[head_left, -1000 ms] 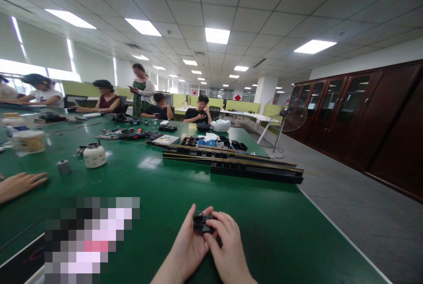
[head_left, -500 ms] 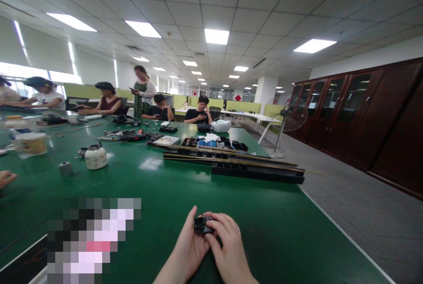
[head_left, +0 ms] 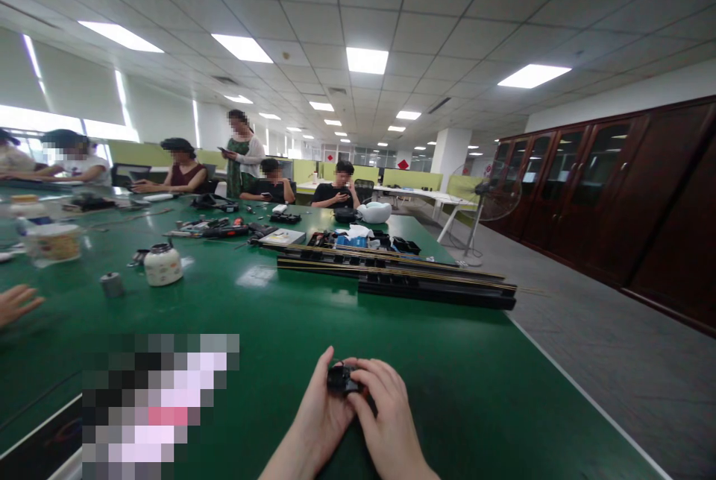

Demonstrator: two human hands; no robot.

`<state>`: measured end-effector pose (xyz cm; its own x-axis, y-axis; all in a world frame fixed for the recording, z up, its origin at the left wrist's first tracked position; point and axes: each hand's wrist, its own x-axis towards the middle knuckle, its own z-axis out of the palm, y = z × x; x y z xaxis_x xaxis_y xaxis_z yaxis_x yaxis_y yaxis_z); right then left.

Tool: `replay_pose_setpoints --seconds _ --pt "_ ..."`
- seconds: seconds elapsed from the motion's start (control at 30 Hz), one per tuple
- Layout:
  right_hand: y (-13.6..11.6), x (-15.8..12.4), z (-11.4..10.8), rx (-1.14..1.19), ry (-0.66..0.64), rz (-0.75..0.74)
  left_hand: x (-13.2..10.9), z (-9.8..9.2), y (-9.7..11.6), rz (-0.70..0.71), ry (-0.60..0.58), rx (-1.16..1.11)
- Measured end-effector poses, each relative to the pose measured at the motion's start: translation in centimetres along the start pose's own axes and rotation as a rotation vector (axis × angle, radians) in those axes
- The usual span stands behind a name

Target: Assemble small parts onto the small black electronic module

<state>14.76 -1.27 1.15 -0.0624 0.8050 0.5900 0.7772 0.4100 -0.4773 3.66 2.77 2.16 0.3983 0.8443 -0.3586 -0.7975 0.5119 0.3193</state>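
Just above the green table (head_left: 268,346), close in front of me, both hands are closed around a small black part (head_left: 338,379) with a hollow in its top. My left hand (head_left: 321,409) cradles it from the left and below, thumb raised along its side. The fingertips of my right hand (head_left: 385,405) press on its right end and cover that portion. Its exact kind I cannot make out.
Long black rails (head_left: 436,291) with thin brass-coloured rods lie beyond my hands. A white jar (head_left: 162,264) and a grey cylinder (head_left: 112,285) stand left. Another person's hand (head_left: 19,305) reaches in at the left edge. A blurred-out screen (head_left: 151,413) lies front left.
The other person's hand at the left edge has moved further in, its fingers more spread. My hands and the black part have hardly shifted.
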Motion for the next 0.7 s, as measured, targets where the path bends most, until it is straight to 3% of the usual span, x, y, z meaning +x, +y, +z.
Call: replay_pose_setpoints --seconds 0.43,0.7 --pt "1.8 -0.6 0.3 -0.03 0.214 0.084 -0.6 0.5 0.4 -0.016 0.082 0.094" --pt "2.7 -0.4 0.2 -0.043 0.307 0.225 -0.6 0.4 0.5 -0.05 0.042 0.133"
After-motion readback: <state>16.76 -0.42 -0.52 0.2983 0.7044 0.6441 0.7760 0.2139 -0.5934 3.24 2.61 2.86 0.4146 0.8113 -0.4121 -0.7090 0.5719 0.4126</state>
